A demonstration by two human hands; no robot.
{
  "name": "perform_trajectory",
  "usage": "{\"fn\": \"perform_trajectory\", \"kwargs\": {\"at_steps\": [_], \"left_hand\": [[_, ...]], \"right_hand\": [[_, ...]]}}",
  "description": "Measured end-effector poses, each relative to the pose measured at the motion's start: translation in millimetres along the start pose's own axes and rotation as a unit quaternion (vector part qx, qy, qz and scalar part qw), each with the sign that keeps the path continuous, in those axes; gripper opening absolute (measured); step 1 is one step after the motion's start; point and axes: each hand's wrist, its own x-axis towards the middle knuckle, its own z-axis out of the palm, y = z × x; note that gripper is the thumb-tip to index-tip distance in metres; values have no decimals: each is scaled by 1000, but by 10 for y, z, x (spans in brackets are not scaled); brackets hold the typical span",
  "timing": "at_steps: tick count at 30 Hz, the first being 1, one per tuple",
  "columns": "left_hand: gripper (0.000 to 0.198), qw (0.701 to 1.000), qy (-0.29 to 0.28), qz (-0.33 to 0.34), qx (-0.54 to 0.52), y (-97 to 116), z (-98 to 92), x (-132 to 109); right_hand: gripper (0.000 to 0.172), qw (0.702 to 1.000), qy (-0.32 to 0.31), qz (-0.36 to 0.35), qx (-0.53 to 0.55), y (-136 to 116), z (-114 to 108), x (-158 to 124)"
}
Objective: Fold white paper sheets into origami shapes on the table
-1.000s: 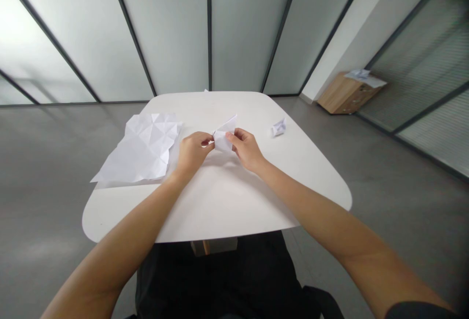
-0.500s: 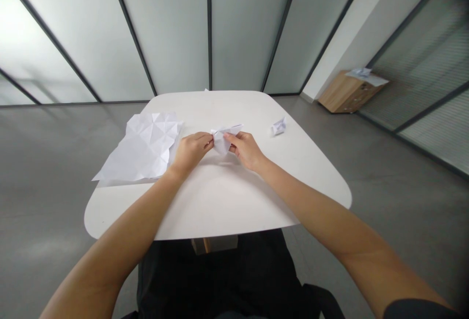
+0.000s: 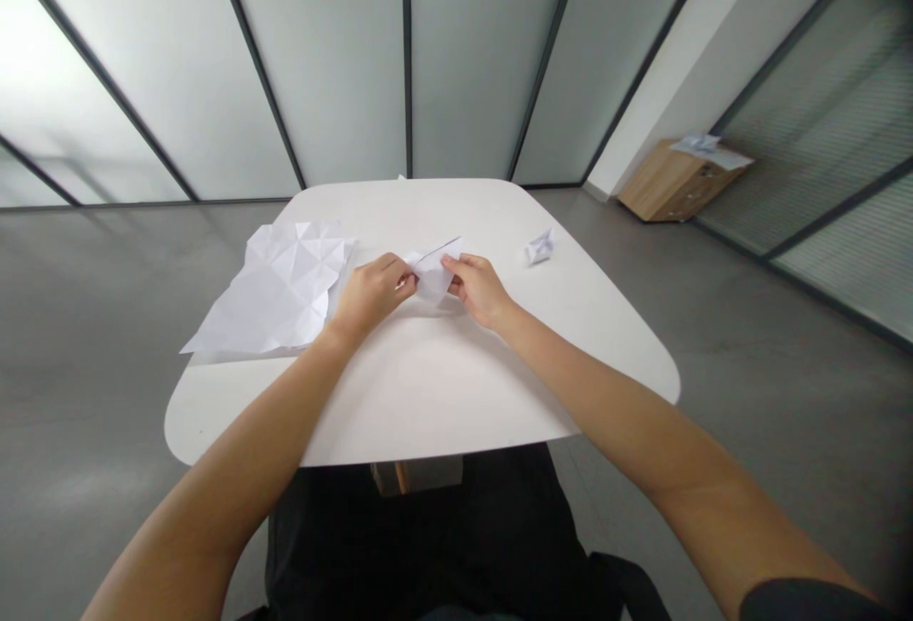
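Holds a small, folded white paper piece (image 3: 435, 271) over the white, round-cornered table (image 3: 428, 393), pinched at opposite sides by bare left hand (image 3: 377, 292) and right hand (image 3: 479, 289). Looks light, easily creased; best taken by folded edges.

At far right, a wooden cabinet (image 3: 656, 185) bears white papers (image 3: 713, 151) — frosted panels (image 3: 335, 50) line the far side — grey floor (image 3: 86, 336) lies left.
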Motion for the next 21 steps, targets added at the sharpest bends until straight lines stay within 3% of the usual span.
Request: {"fn": "perform_trajectory", "kwargs": {"at_steps": [12, 21], "left_hand": [[16, 997, -9, -28, -73, 75, -82, 21], [19, 991, 35, -45, -121, 90, -56, 41]], "right_hand": [[47, 1000, 14, 2, 4, 16, -19, 15], [51, 1000, -2, 8, 23, 39, -82, 61]]}}
